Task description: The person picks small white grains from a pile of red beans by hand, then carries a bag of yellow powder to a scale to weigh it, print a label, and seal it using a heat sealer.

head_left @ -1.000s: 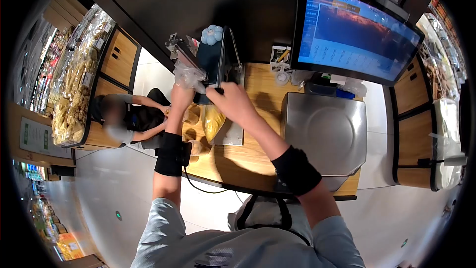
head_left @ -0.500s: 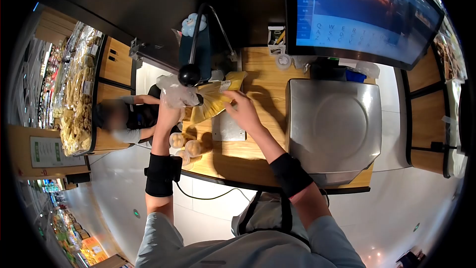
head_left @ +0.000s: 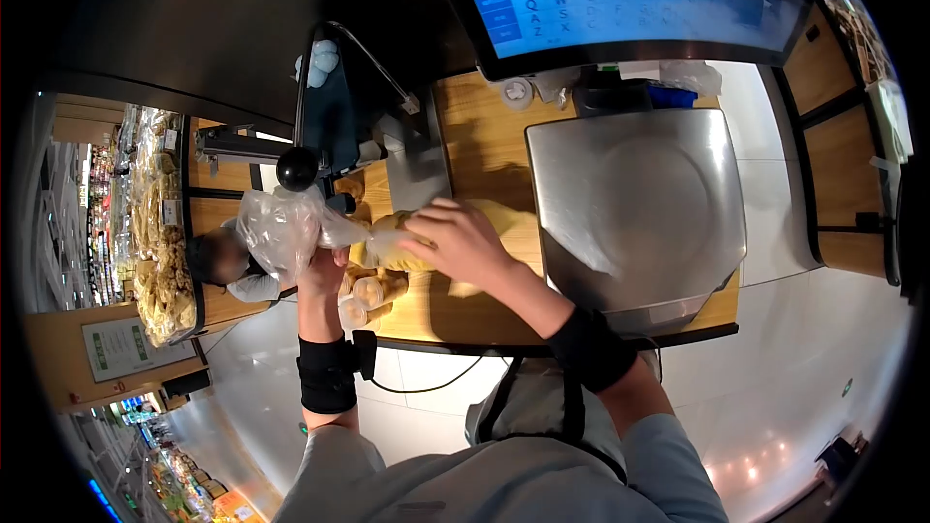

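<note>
A clear plastic bag (head_left: 281,228) with yellow contents (head_left: 502,217) stretches between my hands, over the wooden counter (head_left: 484,150). My left hand (head_left: 325,273) is closed on the loose, crumpled end of the bag, and the plastic partly covers its fingers. Bent fingers of my right hand (head_left: 455,240) grip the bag's narrowed part beside the yellow contents. Right above my left hand is the black ball knob (head_left: 296,169) of a lever on a counter device. Small clear tubs with round yellowish pieces (head_left: 360,298) stand just below the bag.
A steel weighing plate (head_left: 635,218) takes up the counter's right side, below a large screen (head_left: 630,0). Another person (head_left: 228,257) is beyond the left end. Bagged goods fill a shelf (head_left: 165,242) at far left. A cable (head_left: 426,390) hangs below the counter edge.
The bag has come away from the lever device, down toward me. My right hand has moved from beside the yellow part to a grip on the bag. The view has shifted.
</note>
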Tool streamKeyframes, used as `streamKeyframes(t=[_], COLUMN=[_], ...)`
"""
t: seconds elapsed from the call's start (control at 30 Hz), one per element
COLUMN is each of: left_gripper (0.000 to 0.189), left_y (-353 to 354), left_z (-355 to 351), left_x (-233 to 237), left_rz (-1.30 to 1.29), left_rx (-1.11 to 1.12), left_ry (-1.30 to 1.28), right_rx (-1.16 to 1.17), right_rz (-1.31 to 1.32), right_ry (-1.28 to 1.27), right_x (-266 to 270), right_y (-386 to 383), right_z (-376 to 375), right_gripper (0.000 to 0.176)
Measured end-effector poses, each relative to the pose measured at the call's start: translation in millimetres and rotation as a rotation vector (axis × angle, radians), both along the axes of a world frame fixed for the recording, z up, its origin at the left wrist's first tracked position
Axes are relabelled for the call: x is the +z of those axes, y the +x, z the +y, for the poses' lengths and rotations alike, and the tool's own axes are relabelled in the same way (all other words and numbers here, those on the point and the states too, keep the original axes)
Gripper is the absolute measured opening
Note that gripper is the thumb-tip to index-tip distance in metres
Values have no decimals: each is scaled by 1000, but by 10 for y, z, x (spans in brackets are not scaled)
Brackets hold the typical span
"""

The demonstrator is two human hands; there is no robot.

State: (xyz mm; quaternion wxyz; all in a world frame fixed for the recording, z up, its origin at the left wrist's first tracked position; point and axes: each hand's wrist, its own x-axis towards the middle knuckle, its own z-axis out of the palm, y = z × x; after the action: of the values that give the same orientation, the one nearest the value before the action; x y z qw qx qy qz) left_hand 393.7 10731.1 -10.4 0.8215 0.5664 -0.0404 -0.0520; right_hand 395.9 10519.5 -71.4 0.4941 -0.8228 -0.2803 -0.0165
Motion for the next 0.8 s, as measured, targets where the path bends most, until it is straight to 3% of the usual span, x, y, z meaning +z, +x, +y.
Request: streamKeyframes(t=[0.03, 0.13, 0.2, 0.27, 0.43, 0.5, 0.53, 0.6, 0.67, 0.7, 0.8], left_gripper=[29, 28, 27, 26, 27, 28, 23, 22, 21, 21, 20], left_y=[-42, -174, -253, -335, -645, -871, -944, -1221, -1466, -1584, -1890], left_z=[-74, -309, -558, -856, -1849, -2393, -2721, -3300, -3884, -4161, -5026], left_x=[101, 507, 763, 988, 1376, 1543, 1740, 1835, 1883, 1888, 1850], left_rz=[-52, -196, -300, -390, -524, -615, -609, -615, -615, -619, -619], left_rx=[-22, -180, -364, -568, -971, -1038, -1221, -1340, -1452, -1499, -1639], left_ry=[31, 40, 35, 38, 87, 197, 375, 431, 463, 466, 452], right_rx=[-138, -284, -302, -288, -133, -184, -206, -272, -130, -91, -175], right_rz=[-180, -308, -250, -283, -196, -156, -109, -170, -337, -269, -223], right_ry=[82, 99, 174, 86, 162, 233, 308, 327, 505, 623, 566], right_x=[75, 403, 590, 790, 1038, 1084, 1114, 1142, 1095, 1079, 1080], right_y=[-152, -529, -830, -1126, -1858, -2075, -2198, -2359, -2574, -2737, -3305], right_z=[-62, -312, -488, -791, -1821, -2234, -2457, -2910, -3319, -3511, -4331], right_gripper=[14, 13, 14, 15, 46, 49, 51, 53, 47, 33, 22])
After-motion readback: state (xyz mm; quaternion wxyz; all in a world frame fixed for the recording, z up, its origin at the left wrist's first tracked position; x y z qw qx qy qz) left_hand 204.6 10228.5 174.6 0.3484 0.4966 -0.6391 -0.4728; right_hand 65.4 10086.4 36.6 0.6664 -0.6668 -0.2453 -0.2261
